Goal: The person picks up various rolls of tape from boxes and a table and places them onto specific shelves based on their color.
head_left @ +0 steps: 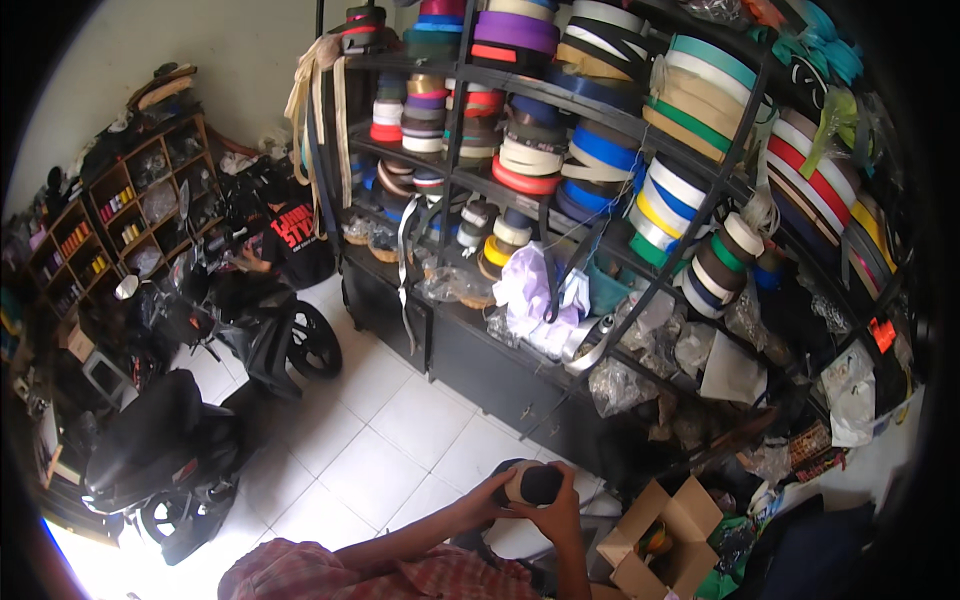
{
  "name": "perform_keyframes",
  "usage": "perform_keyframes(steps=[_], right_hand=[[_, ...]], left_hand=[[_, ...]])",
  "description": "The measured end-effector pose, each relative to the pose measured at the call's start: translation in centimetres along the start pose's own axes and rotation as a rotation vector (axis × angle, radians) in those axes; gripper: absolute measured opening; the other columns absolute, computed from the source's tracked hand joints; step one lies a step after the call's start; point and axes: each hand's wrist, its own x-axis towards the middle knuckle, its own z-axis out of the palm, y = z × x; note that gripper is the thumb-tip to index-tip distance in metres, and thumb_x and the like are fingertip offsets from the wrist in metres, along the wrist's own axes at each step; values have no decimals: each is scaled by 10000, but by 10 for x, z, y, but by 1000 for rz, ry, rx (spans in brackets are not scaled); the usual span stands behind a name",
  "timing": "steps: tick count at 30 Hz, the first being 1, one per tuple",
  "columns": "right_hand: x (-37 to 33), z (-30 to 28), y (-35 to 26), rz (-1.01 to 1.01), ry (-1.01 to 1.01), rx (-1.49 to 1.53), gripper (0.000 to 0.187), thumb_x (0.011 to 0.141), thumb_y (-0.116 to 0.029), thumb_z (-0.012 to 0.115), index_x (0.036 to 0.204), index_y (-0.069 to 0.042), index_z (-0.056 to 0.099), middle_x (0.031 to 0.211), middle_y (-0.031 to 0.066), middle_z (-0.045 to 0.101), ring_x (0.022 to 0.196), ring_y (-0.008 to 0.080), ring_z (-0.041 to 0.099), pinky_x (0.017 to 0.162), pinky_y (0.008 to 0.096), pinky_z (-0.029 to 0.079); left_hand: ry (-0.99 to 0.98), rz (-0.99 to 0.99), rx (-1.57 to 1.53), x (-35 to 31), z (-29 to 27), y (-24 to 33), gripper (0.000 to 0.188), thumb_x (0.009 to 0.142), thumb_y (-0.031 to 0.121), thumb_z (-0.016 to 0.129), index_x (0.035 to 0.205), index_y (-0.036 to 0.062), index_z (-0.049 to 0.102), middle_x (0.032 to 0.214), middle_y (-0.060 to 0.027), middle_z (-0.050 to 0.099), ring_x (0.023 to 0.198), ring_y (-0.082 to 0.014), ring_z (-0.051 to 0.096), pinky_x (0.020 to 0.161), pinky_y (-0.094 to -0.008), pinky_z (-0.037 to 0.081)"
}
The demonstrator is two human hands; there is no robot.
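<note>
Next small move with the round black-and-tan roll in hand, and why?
Probably turn the round black-and-tan roll slightly between the left hand and right hand: they clasp it from opposite sides, and no loose end can be made out in this view.

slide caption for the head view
Left hand and right hand hold a roundish tan-and-black item near an open cardboard box and shelving of colourful rolls.
</note>
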Motion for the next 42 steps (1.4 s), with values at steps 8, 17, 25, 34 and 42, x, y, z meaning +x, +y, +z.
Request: perform_keyframes(steps=[8, 17, 25, 34, 42], right_hand=[[111, -99, 37, -155, 253, 42, 911, 508, -213, 939, 1237, -60, 414, 1085, 145, 605, 1018, 248, 611, 881, 370, 495], [211, -256, -40, -412, 747, 81, 931, 535, -134, 903, 1281, -37, 354, 1200, 126, 458, 1105, 224, 484, 951, 349, 425], [314, -402, -204, -581, 848, -367, 855, 535, -311, 896, 1213, -25, 460, 981, 161, 647, 903, 259, 648, 786, 351, 518], [384, -430, -223, -395, 793, -859, 1007, 524, -458, 876, 1317, -2, 453, 958, 201, 661, 867, 263, 654, 700, 327, 529], [384, -427, -234, -200, 741, -702, 1144, 483, -540, 842, 1361, 40, 394, 1032, 248, 645, 841, 259, 687, 575, 334, 573]], left_hand=[[-66, 95, 30, 144, 47, 66, 586, 940, 463, 398, 1409, 111, 371, 1387, -95, 467, 1275, -273, 455, 1034, -550, 363], [-452, 327, 381, 265, 198, 188, 626, 989, 368, 449, 1482, 118, 156, 1416, -81, 371, 1305, -205, 395, 1086, -437, 345], [-493, 644, 209, 320, 350, 321, 377, 998, 270, 459, 1175, -59, 509, 1183, -180, 548, 1065, -250, 577, 987, -376, 472], [-513, 534, 92, 329, 345, 333, 507, 969, 205, 494, 1279, -131, 275, 1346, -261, 354, 1191, -324, 522, 1019, -384, 457], [-281, 953, 419, 360, 340, 327, 411, 981, 250, 502, 1119, -129, 421, 1037, -260, 583, 721, -319, 692, 603, -327, 585]])
